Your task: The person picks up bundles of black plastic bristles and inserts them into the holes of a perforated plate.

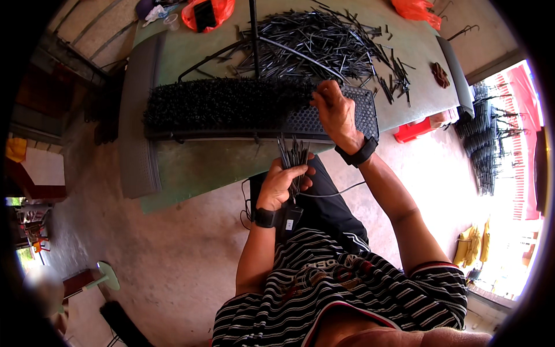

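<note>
My left hand (pixel 282 184) is closed around a bundle of thin black strips (pixel 293 151), their ends sticking up past the fingers. In front of it lies a long rack with a black perforated panel (pixel 365 110). Dense black bristle-like tufts (pixel 214 107) cover the panel's left and middle part, while its holes show bare at the right. My right hand (pixel 338 115) is over the panel where the tufts end, thumb and fingers pinched together. What sits between those fingertips is too small and dark to make out.
A big heap of loose black strips (pixel 312 43) is on the green table (pixel 179 179) behind the rack. Black metal rods (pixel 254 40) rise from the rack. Red plastic bags (pixel 219 13) rest at the far edge. A red stool (pixel 413 130) stands beyond the table's right side.
</note>
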`<state>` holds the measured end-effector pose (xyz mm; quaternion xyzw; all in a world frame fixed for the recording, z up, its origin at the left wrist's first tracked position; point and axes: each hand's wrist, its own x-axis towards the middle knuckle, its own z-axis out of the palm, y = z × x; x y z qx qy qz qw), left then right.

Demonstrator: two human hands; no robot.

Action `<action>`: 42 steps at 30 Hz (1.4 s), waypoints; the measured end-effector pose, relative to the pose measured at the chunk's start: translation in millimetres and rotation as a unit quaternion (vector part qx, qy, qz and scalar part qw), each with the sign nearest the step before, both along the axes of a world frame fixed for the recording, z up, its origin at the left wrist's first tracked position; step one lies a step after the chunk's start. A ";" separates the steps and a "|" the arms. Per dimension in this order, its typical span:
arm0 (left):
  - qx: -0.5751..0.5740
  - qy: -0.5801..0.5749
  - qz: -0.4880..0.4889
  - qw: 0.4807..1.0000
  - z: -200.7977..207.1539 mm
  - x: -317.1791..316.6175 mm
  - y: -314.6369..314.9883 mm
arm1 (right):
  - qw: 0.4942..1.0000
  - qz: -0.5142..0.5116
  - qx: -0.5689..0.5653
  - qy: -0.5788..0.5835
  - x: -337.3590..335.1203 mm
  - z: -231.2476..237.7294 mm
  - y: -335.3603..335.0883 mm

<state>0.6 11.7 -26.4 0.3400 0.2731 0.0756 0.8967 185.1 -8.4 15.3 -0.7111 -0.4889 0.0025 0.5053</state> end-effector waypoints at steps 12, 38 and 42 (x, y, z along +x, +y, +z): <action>0.011 0.007 0.002 1.000 -1.5 -0.1 -1.1 | 0.977 0.010 -0.165 -0.131 -11.9 18.4 -8.9; -0.012 -0.004 0.133 0.991 -6.7 7.6 -2.2 | 0.954 0.042 -0.215 0.206 -21.5 11.2 -18.9; 0.006 -0.007 0.145 0.989 -3.8 6.1 1.1 | 0.956 0.051 -0.210 0.197 -20.0 15.9 -15.3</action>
